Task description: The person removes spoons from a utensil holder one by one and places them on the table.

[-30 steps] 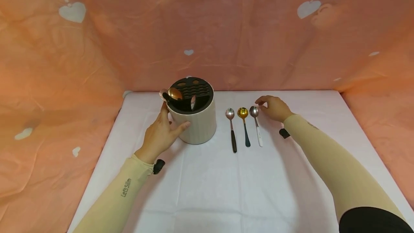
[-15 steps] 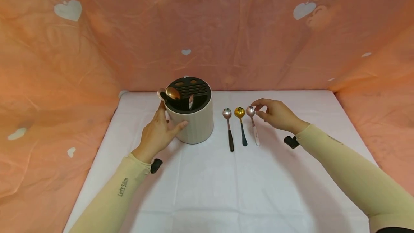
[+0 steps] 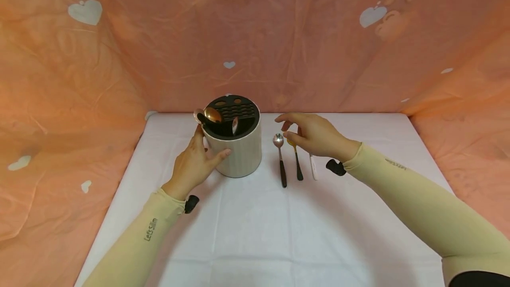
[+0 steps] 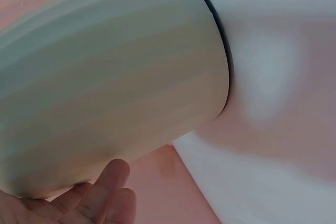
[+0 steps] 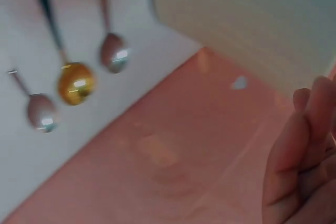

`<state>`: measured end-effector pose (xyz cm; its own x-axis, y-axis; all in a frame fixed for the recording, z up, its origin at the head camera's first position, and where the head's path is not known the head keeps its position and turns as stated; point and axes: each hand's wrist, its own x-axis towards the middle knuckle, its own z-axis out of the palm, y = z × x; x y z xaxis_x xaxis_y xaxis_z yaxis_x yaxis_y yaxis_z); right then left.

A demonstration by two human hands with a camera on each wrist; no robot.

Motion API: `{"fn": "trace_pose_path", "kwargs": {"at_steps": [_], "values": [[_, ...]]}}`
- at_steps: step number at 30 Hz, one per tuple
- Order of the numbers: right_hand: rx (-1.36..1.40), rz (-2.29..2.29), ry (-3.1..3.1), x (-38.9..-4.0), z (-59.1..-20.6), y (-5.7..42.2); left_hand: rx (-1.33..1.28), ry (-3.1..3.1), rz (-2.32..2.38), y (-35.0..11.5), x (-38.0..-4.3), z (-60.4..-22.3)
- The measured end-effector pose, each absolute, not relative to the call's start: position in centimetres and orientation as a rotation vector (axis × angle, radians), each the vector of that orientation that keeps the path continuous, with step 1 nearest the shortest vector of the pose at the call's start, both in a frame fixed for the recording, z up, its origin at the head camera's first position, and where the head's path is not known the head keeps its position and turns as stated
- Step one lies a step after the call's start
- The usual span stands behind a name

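Observation:
A cream ribbed utensil holder (image 3: 241,157) with a black slotted top stands upright at the back of the table. My left hand (image 3: 194,163) rests against its left side, thumb stretched across the front; the left wrist view shows its fingers nearly straight. My right hand (image 3: 318,135), holding nothing, hovers over the tops of the spoons with loosely bent fingers. Below it lie a black-handled spoon (image 3: 282,167), a gold spoon (image 5: 76,84) with a dark handle, and a white-handled spoon (image 3: 313,169). The hand hides the white-handled spoon's bowl in the head view.
Out of the holder's front opening stick a copper spoon (image 3: 213,114), a pinkish spoon (image 3: 198,116) and another utensil head (image 3: 235,125). A white cloth (image 3: 255,229) covers the table. An orange curtain (image 3: 330,70) with hearts hangs behind and at both sides.
My right hand reached the white-handled spoon's bowl, then moved left over the gold spoon without taking any spoon. My left hand stayed on the holder.

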<state>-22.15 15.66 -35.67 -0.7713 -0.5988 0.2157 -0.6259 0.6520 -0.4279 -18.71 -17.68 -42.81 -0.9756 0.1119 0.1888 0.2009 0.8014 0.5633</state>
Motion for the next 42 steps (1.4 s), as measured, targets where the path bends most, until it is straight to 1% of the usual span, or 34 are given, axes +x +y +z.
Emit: {"fn": "trace_pose_path", "kwargs": {"at_steps": [6,11,20,29,42], "values": [[1.133,0.695,-2.712,-22.0,-33.8,11.9,-0.261,-2.834,-0.907,-17.7,-18.6,-42.8],[1.123,0.512,-2.649,-21.8,-32.5,9.1,-0.258,-2.830,-0.911,-17.5,-18.7,-42.9],[1.082,0.178,-2.505,-21.5,-32.2,5.2,-0.194,-2.803,-0.859,-17.0,-18.8,-43.0],[1.118,0.086,-2.387,-21.6,-33.2,4.0,-0.193,-2.810,-0.861,-17.1,-18.8,-43.1],[1.165,-0.003,-2.347,-22.3,-33.8,4.6,-0.187,-2.830,-0.878,-17.1,-18.8,-43.1]]}}
